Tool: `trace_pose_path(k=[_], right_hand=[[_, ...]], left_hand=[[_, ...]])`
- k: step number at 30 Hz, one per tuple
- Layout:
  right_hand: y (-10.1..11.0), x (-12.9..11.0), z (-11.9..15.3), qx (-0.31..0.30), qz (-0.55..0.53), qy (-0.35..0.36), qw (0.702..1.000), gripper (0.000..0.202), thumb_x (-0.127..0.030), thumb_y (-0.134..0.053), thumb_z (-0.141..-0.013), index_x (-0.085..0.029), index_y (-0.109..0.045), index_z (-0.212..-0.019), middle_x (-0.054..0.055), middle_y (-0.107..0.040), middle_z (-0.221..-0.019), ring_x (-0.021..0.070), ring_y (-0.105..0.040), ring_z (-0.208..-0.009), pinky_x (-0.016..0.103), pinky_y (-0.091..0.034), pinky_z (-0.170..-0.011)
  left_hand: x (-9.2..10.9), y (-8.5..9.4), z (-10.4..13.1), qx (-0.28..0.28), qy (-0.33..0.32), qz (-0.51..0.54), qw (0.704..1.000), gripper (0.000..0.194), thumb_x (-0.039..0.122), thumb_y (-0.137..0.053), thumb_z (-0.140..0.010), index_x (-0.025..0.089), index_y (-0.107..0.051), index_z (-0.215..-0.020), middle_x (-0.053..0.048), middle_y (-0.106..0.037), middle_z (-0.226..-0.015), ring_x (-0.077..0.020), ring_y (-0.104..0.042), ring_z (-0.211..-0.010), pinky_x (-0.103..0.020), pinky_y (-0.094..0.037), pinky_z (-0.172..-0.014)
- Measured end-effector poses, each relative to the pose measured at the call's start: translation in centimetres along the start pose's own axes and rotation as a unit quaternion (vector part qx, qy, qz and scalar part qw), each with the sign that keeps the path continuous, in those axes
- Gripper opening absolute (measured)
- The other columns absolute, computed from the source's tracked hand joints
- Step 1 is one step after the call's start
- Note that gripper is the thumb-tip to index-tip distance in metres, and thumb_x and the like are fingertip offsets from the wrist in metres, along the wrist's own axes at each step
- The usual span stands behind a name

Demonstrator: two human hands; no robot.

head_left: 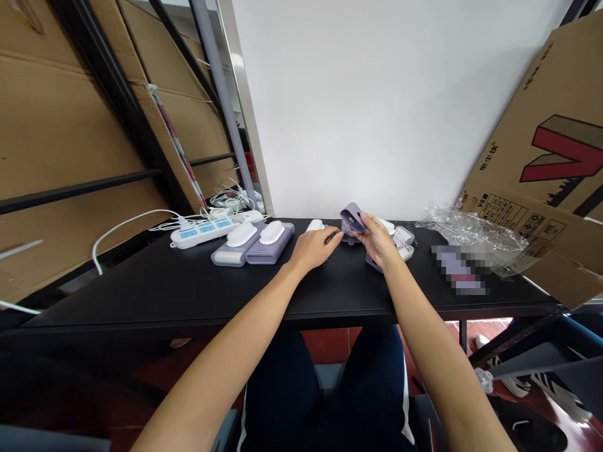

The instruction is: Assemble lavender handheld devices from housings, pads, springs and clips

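My right hand (375, 242) is closed on a soft purple strap-like piece (353, 216), which curls up in a loop above the fingers. My left hand (315, 248) has its fingers bent and pressed together, tips close to the left edge of that piece. Whatever lies between them, if anything, is hidden. Behind the left hand shows a white rounded part (315, 225). Another white rounded part (386, 226) and a clear-and-white piece (404, 237) sit beside the right hand, partly covered by it. Two purple box-shaped units (270, 250) with white rounded tops lie left of my hands.
A white power strip (202, 233) with cables stands at the back left of the black table (188, 289). Crumpled clear plastic (475, 232) and a blurred-out purple item (458, 270) lie right. A cardboard box (541, 163) leans there. A white panel (377, 107) rises behind.
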State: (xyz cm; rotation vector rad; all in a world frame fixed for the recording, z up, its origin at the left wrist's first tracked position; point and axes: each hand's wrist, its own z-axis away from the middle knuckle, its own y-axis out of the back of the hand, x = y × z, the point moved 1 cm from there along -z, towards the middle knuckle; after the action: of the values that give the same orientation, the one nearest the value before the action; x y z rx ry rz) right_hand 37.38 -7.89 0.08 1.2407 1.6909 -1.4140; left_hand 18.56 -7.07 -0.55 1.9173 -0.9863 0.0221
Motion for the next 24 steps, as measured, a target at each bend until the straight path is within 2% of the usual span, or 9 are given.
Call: trace_pose_path(k=[5,14,24], right_hand=[[-0.09,-0.19,0.12,0.010,-0.016,0.012,1.000,0.043,-0.051,-0.085,-0.069,-0.025,-0.063,-0.096,-0.002,-0.068,-0.090,0.0138,-0.066,-0.084,0.027,-0.056,-0.077],[-0.02,-0.03,0.10,-0.004,0.000,-0.008,1.000,0.041,-0.051,-0.085,-0.071,-0.025,-0.063,-0.094,-0.002,-0.069,-0.091,0.0151,-0.068,-0.086,0.029,-0.058,-0.080],[-0.33,0.45,0.07,-0.014,0.089,0.047,0.995,0.047,-0.050,-0.082,-0.075,-0.026,-0.069,-0.112,0.001,-0.070,-0.105,0.0160,-0.067,-0.099,0.028,-0.058,-0.085]], left_hand=[[0.04,0.01,-0.02,0.003,0.005,-0.001,1.000,0.040,0.053,-0.047,-0.101,0.028,-0.076,-0.111,-0.004,-0.076,-0.085,-0.0240,-0.069,-0.078,-0.031,-0.040,-0.067],[0.13,0.13,0.04,0.001,0.005,0.003,1.000,0.040,0.053,-0.047,-0.102,0.028,-0.076,-0.114,-0.004,-0.076,-0.086,-0.0233,-0.068,-0.077,-0.031,-0.040,-0.068],[-0.07,-0.08,0.02,0.003,-0.004,-0.006,1.000,0.040,0.053,-0.046,-0.102,0.028,-0.075,-0.114,-0.004,-0.076,-0.088,-0.0243,-0.069,-0.080,-0.031,-0.041,-0.068]])
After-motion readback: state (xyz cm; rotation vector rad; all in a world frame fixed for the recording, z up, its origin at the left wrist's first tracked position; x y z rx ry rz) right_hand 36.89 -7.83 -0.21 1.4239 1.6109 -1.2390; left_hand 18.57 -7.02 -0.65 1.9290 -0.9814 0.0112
